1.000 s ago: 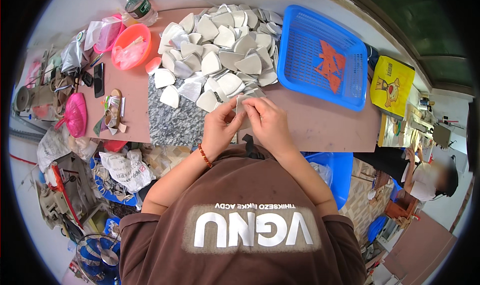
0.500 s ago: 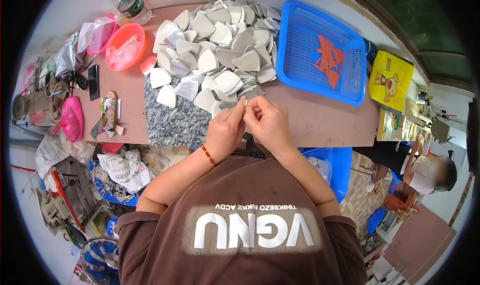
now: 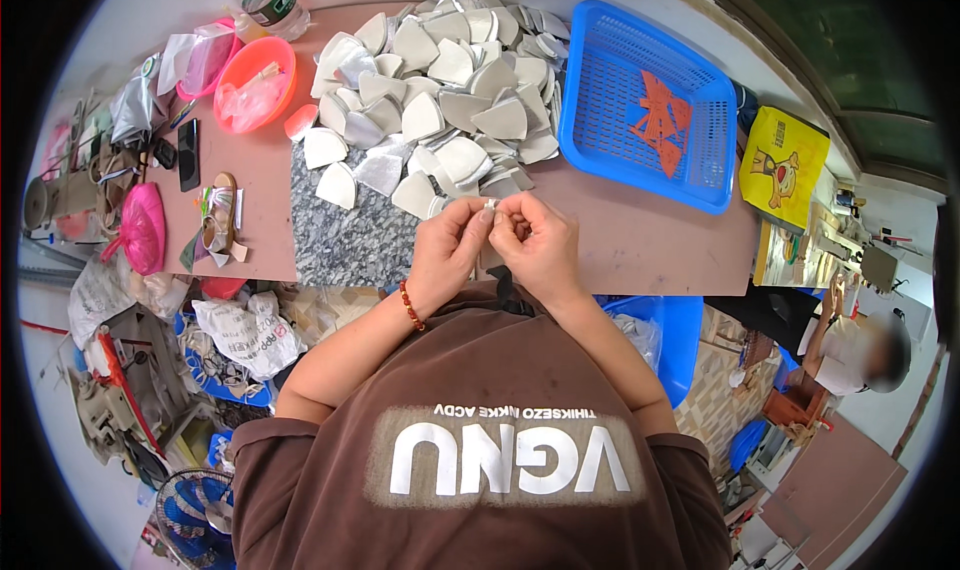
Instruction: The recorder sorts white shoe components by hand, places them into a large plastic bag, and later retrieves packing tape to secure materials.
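My left hand (image 3: 447, 253) and my right hand (image 3: 538, 247) meet fingertip to fingertip at the front of the work table, in front of the pile. Both are closed in a pinch on a small whitish piece (image 3: 491, 205); the fingers hide most of it, so its kind does not show. Just beyond the hands lies a heap of pale, rounded-triangular pieces (image 3: 422, 117), some with a silvery face. Its near pieces rest on a grey speckled stone slab (image 3: 345, 245). Below my right hand hangs something black and strap-like (image 3: 507, 292) against my shirt.
A blue basket (image 3: 724, 160) with flat orange pieces (image 3: 660, 120) stands right of the heap. On the left are an orange-red bowl (image 3: 285, 92), a phone (image 3: 189, 156) and a sandal (image 3: 219, 216). A yellow bag (image 3: 785, 160) stands far right, near another person (image 3: 838, 355).
My left fingers have curled in, and the whitish piece shows more between the fingertips. The whole view has shifted slightly; the heap and basket look the same.
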A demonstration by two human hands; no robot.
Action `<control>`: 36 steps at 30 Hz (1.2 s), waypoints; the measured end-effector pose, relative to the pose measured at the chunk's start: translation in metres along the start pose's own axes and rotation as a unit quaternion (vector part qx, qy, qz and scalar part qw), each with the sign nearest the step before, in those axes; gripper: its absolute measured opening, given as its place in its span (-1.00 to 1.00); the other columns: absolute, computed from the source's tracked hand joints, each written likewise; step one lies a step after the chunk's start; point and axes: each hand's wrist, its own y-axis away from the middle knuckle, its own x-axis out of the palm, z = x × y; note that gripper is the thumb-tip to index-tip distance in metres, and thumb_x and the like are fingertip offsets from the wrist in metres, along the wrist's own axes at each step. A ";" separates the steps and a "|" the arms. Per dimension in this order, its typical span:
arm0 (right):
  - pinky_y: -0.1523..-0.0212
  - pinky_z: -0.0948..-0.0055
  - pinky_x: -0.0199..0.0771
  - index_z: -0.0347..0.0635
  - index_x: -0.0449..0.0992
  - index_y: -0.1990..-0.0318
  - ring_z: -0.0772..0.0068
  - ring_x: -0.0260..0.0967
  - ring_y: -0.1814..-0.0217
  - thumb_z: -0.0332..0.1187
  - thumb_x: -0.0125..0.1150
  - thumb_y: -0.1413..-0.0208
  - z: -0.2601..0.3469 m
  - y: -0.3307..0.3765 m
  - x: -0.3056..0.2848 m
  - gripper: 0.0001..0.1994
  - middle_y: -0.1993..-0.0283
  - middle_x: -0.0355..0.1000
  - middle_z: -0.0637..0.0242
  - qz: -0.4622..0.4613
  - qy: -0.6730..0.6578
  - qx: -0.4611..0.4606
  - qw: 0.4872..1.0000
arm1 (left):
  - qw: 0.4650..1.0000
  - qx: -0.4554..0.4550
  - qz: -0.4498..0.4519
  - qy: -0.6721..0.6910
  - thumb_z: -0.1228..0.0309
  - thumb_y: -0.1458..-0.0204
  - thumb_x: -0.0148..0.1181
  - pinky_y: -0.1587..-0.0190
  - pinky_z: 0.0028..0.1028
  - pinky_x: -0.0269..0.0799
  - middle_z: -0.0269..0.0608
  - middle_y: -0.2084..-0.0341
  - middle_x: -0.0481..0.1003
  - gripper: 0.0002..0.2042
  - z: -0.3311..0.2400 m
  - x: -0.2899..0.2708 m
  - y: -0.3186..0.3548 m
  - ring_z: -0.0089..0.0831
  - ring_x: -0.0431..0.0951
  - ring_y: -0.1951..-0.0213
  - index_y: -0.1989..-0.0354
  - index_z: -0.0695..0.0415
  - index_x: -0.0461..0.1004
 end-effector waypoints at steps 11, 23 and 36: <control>0.55 0.54 0.32 -0.24 0.39 0.46 0.53 0.30 0.54 -0.58 0.11 0.16 -0.010 0.005 0.000 -0.93 0.44 0.35 0.30 0.006 0.036 -0.159 0.987 | 0.933 -0.151 -0.006 0.325 0.37 -0.15 -0.04 0.48 -0.68 0.22 -0.48 0.56 0.36 -0.79 -0.004 -0.003 -0.004 -0.75 0.27 0.52 0.21 0.25 0.43; 0.41 0.46 0.34 -0.22 0.28 0.38 0.36 0.31 0.49 -0.50 -0.03 0.02 -0.082 0.059 -0.067 -0.96 0.48 0.34 0.25 0.260 -0.060 0.125 0.956 | 0.912 -0.083 -0.281 0.288 0.42 -0.13 -0.03 0.32 -0.58 0.41 -0.22 0.34 0.50 -0.79 0.063 -0.093 -0.008 -0.56 0.48 0.37 0.18 0.28 0.45; 0.20 0.17 0.34 -0.22 0.41 0.24 0.03 0.35 0.16 -0.33 0.14 0.07 -0.102 -0.025 0.025 -0.77 0.19 0.39 0.09 0.210 0.253 0.031 0.944 | 0.883 -0.043 -0.291 -0.366 0.47 0.12 0.22 0.24 -0.34 0.40 -0.06 0.26 0.35 -0.76 0.164 -0.123 0.014 -0.13 0.44 0.25 0.23 0.15 0.46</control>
